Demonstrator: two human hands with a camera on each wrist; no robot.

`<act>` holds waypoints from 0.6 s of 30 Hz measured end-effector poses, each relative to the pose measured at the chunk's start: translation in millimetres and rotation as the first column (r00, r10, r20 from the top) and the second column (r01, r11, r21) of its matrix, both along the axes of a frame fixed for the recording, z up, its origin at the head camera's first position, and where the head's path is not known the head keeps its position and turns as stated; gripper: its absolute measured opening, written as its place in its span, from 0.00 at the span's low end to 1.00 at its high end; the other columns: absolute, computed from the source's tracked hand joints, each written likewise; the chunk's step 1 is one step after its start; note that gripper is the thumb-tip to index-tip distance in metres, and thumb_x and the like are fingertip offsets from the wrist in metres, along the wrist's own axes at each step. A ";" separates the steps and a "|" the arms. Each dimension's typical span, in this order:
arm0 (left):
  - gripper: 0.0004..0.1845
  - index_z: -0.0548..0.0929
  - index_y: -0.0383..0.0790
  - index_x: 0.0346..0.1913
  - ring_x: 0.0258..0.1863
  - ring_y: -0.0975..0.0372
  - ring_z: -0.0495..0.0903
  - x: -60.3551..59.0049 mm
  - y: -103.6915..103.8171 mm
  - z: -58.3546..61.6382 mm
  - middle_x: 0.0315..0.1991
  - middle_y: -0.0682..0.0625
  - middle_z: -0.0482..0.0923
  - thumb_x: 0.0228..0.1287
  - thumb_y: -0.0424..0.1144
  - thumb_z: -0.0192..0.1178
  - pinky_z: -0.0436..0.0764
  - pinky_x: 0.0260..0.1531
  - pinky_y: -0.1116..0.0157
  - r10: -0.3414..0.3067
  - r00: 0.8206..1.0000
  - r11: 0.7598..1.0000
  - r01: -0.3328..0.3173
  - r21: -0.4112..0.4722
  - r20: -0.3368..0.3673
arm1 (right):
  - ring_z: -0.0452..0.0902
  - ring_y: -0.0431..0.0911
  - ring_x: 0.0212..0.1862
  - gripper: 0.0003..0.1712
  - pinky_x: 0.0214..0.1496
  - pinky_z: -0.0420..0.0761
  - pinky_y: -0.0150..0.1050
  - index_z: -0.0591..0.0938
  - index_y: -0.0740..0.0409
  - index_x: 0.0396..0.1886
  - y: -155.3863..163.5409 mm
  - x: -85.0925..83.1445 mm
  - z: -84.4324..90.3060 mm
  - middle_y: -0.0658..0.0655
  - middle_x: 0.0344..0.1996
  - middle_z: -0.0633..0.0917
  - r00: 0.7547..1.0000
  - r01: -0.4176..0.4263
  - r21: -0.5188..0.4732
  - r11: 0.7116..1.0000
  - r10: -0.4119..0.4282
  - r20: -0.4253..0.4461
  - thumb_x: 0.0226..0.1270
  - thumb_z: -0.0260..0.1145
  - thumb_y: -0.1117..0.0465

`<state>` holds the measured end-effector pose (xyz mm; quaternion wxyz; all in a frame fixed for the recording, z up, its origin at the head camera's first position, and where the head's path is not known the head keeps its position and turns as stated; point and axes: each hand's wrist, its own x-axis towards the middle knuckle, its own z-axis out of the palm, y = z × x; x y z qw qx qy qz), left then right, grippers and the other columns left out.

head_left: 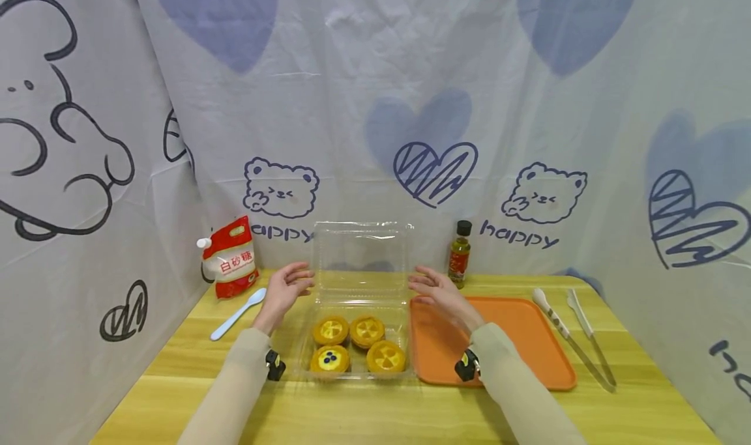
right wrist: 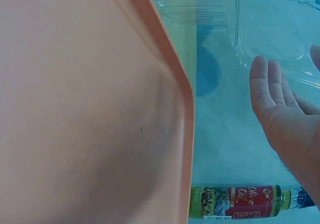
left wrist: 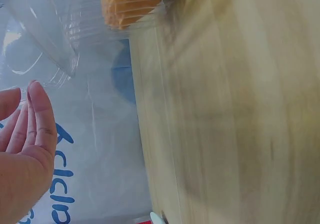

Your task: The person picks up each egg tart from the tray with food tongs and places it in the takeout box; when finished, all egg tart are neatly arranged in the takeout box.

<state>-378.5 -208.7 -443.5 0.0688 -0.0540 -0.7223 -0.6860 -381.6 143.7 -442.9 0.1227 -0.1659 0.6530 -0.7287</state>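
A clear plastic clamshell box (head_left: 359,296) stands with its lid (head_left: 360,256) raised upright behind the base. Several egg tarts (head_left: 367,331) sit in the base, and the front left one has dark blue berries on top. On the lid's left side is my left hand (head_left: 289,288), its fingers loosely extended with the tips close to the plastic. Opposite it, at the lid's right edge, my right hand (head_left: 440,290) has relaxed fingers pointing inward. In the wrist views both the left hand (left wrist: 30,134) and the right hand (right wrist: 282,103) have fingertips beside the transparent lid and grip nothing.
An orange tray (head_left: 516,341) lies right of the box, with tongs (head_left: 577,337) along its far side. Behind stands an olive oil bottle (head_left: 460,256). At left are a red and white sugar bag (head_left: 231,259) and a light blue spoon (head_left: 237,315). Fabric walls surround the table.
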 end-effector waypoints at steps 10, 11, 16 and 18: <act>0.21 0.69 0.29 0.58 0.46 0.47 0.76 3.2 1.7 1.4 0.51 0.35 0.73 0.60 0.25 0.53 0.79 0.41 0.61 -0.002 1.000 1.000 0.002 -0.009 -0.013 | 0.57 0.62 0.63 0.32 0.61 0.59 0.57 0.57 0.70 0.65 3.6 1.4 1.0 0.71 0.62 0.61 1.000 -0.018 0.034 0.999 0.019 -0.025 0.65 0.56 0.64; 0.21 0.69 0.29 0.58 0.46 0.47 0.76 3.1 1.9 1.4 0.51 0.35 0.73 0.60 0.25 0.53 0.79 0.41 0.61 -0.001 1.000 1.000 0.000 -0.007 -0.014 | 0.57 0.62 0.63 0.33 0.61 0.59 0.57 0.57 0.70 0.65 4.2 -0.5 -1.7 0.71 0.62 0.61 0.999 -0.016 0.039 0.999 0.017 -0.033 0.65 0.57 0.63; 0.21 0.69 0.29 0.58 0.45 0.50 0.77 3.0 2.1 1.3 0.51 0.35 0.73 0.60 0.25 0.54 0.79 0.42 0.61 0.005 1.000 1.000 -0.005 -0.003 -0.017 | 0.56 0.62 0.63 0.33 0.62 0.59 0.56 0.57 0.69 0.65 5.5 -1.5 -2.8 0.71 0.63 0.60 0.998 -0.031 0.042 0.999 0.033 -0.044 0.65 0.58 0.62; 0.21 0.69 0.29 0.58 0.45 0.51 0.77 3.5 1.9 1.5 0.51 0.36 0.73 0.60 0.25 0.54 0.79 0.42 0.60 0.007 1.000 1.000 -0.007 -0.005 -0.021 | 0.56 0.62 0.63 0.33 0.62 0.59 0.56 0.57 0.69 0.65 5.8 -1.1 -2.1 0.71 0.63 0.60 0.998 -0.036 0.046 0.998 0.038 -0.044 0.65 0.57 0.63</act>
